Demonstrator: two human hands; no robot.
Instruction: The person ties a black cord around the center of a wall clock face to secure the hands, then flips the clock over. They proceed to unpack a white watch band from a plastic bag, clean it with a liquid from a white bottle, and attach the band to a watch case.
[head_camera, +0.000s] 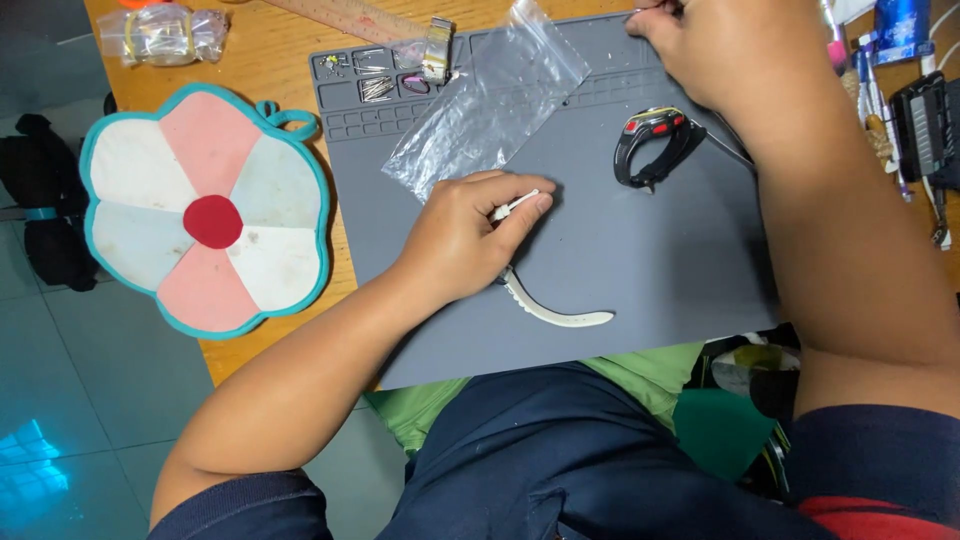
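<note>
White watch strap sits pinched in the left hand while the right hand closes on something unclear at the mat's far edge.

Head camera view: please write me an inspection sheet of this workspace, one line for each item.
Surface: grey work mat on a wooden table.
Job's things: white watch strap curving out from under the left hand; black and red watch lying apart on the mat.
Clutter: clear plastic bag on the mat, small metal parts in the mat's compartments, wooden ruler, flower-shaped pot holder, second small bag.
Grippers: left hand pinches the strap's end; right hand reaches to the mat's far edge, what it holds is unclear.
Cables: possibly some at the right edge, too unclear to tell.
Surroundings: tiled floor, black device at right.
</note>
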